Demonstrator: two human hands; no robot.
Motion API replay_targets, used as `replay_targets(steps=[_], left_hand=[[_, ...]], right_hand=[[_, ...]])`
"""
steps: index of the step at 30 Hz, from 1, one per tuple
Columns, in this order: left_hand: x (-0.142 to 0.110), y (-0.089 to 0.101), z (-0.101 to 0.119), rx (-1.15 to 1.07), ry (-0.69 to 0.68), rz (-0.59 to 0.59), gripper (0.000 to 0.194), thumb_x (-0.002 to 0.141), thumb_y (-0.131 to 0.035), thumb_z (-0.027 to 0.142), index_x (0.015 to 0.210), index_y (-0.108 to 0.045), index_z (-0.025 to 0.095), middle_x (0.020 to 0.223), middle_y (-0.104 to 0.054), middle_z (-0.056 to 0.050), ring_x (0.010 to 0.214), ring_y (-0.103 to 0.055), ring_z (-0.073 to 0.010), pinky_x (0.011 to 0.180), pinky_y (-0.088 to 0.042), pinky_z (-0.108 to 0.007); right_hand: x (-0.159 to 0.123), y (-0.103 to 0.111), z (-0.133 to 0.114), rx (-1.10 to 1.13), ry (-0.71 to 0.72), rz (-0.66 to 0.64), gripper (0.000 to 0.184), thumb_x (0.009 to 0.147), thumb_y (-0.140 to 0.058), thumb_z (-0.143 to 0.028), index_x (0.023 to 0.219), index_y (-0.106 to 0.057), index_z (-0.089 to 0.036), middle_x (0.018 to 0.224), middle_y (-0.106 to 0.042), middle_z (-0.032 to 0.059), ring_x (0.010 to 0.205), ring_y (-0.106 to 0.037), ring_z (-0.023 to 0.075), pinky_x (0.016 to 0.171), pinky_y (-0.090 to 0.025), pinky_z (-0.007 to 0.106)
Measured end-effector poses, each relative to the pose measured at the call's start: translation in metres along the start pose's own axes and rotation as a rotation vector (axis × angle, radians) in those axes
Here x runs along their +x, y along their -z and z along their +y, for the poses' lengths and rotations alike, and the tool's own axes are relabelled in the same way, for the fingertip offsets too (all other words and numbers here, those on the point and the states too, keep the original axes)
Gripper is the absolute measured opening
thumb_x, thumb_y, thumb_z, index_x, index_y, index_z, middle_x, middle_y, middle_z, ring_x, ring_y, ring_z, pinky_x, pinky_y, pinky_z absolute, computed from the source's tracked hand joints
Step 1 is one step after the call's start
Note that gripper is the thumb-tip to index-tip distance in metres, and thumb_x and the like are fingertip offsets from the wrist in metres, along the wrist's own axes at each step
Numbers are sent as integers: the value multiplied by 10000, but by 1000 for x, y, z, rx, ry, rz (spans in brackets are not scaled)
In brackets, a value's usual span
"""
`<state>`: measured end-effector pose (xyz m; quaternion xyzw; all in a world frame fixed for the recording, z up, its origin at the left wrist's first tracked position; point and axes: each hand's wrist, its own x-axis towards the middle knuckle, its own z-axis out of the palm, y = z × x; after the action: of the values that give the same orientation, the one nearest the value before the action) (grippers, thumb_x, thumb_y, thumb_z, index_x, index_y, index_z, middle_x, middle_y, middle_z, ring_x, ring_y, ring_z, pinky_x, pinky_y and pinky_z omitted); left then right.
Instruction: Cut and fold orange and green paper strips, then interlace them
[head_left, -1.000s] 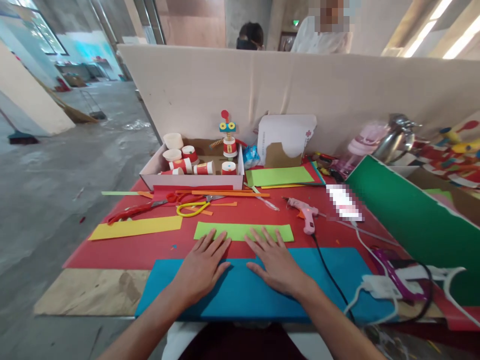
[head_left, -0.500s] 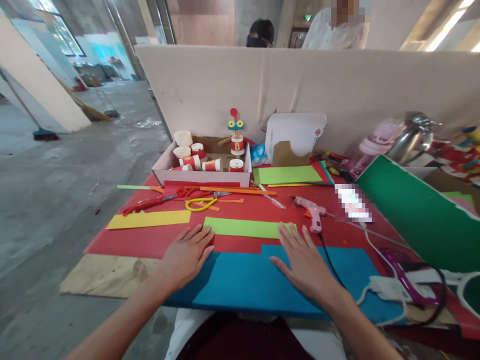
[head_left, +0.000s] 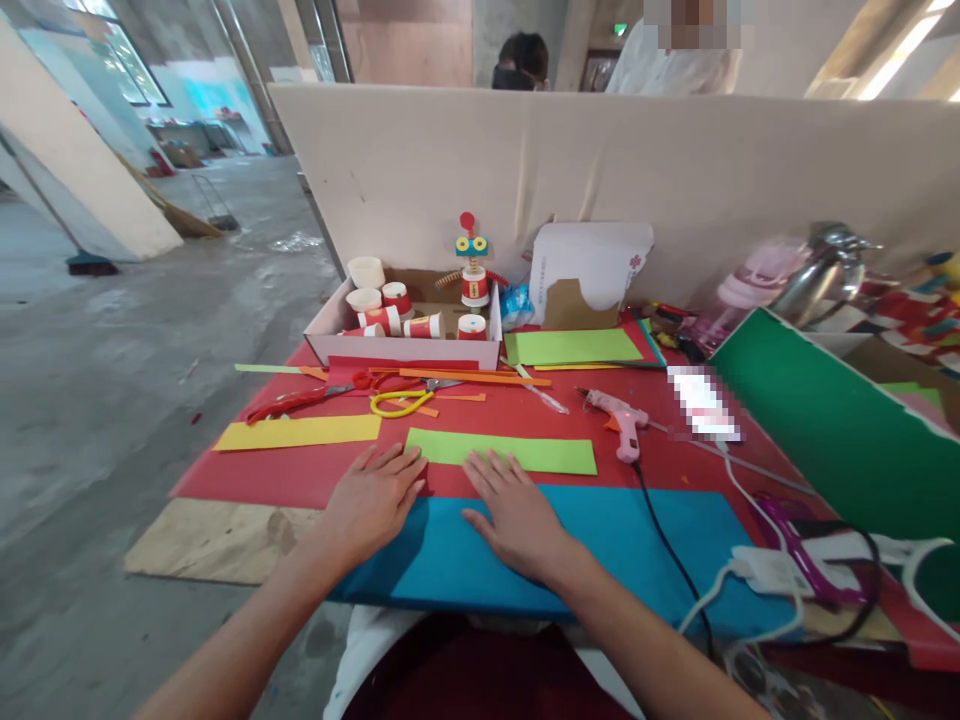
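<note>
A light green paper strip [head_left: 555, 456] lies across the red sheet, just beyond a blue sheet [head_left: 622, 540]. My left hand [head_left: 379, 500] rests flat with fingers stretched out, its fingertips at the strip's left end. Palm down, my right hand [head_left: 517, 515] has its fingertips on the strip's near edge, left of the middle. Neither hand holds anything. To the left is a yellow paper strip [head_left: 300, 432]. Beyond the strips lie yellow-handled scissors [head_left: 403, 402] and red-handled scissors [head_left: 300, 400]. A pink hot glue gun [head_left: 621, 420] stands to the right.
At the back is an open box [head_left: 405, 355] of paper cups with a cup figure [head_left: 474, 285]. Green paper sheets [head_left: 574, 347] lie beside it. Cables and a white power strip [head_left: 765, 570] occupy the right, near a green panel [head_left: 832, 430]. Two people are behind the partition [head_left: 637, 160].
My right hand has slid left along the green strip, from its right end toward my left hand. My left hand has stayed nearly in place.
</note>
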<state>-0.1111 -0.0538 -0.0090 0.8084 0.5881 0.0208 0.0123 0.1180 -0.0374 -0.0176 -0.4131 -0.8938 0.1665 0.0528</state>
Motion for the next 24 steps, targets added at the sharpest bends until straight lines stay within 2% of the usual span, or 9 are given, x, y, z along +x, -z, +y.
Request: replay_targets(steps=[4,9,13,15,17,19,22,24], left_hand=[[-1,-3,-1,16,-6,5,423,979,-330,336,1293,-594,232,1381,-570,-40,1303,-495,-246,1080,-357,-445],[-3,-5,-2,-2,-4,33,418,981,-333,348,1290,-595,241,1380,-572,-36,1308,-491,-240,1078,-365,-439],[-4,2,-3,22,-10,16,407,977,-361,360,1291,-591,240,1380,-572,-44,1306,-492,-251,1069,-374,-450],[-2,10,5,48,-5,24,398,973,-362,320,1283,-596,234,1389,-564,-51,1320,-474,-271,1082,-353,-478],[4,17,21,57,-31,44,415,963,-342,238,1307,-574,221,1428,-524,-54,1363,-419,-282,1108,-315,-499],[13,17,44,18,-131,32,464,939,-337,167,1363,-518,206,1470,-474,-52,1404,-359,-261,1134,-292,-473],[26,4,74,-72,-271,-39,495,944,-350,218,1428,-436,163,1499,-429,-66,1416,-339,-242,1154,-284,-436],[28,-7,78,-113,-261,-32,490,976,-300,254,1438,-420,144,1511,-406,-79,1424,-325,-227,1152,-300,-420]], right_hand=[[-33,10,29,-72,-129,-32,673,983,-244,-561,1505,-301,-139,1562,-278,85,1460,-212,253,1195,-213,482],[-74,8,60,-184,-262,85,685,981,-173,-576,1488,-346,-149,1539,-335,88,1429,-301,238,1161,-296,458],[-92,10,71,-270,-329,174,743,959,-170,-627,1444,-431,-128,1479,-438,120,1397,-364,281,1144,-298,525],[-89,14,67,-285,-328,197,788,940,-193,-660,1440,-431,-100,1471,-444,142,1401,-351,304,1146,-282,544],[-79,17,55,-266,-276,196,801,935,-220,-665,1465,-382,-87,1498,-402,144,1418,-315,306,1150,-282,535],[-64,16,40,-222,-194,155,772,945,-235,-643,1489,-334,-105,1523,-362,125,1430,-294,290,1152,-295,509],[-43,7,23,-163,-120,78,718,963,-228,-606,1493,-335,-133,1526,-362,107,1429,-300,272,1160,-291,482],[-38,0,23,-142,-119,59,690,970,-223,-590,1491,-342,-153,1529,-362,96,1430,-298,270,1162,-290,480]])
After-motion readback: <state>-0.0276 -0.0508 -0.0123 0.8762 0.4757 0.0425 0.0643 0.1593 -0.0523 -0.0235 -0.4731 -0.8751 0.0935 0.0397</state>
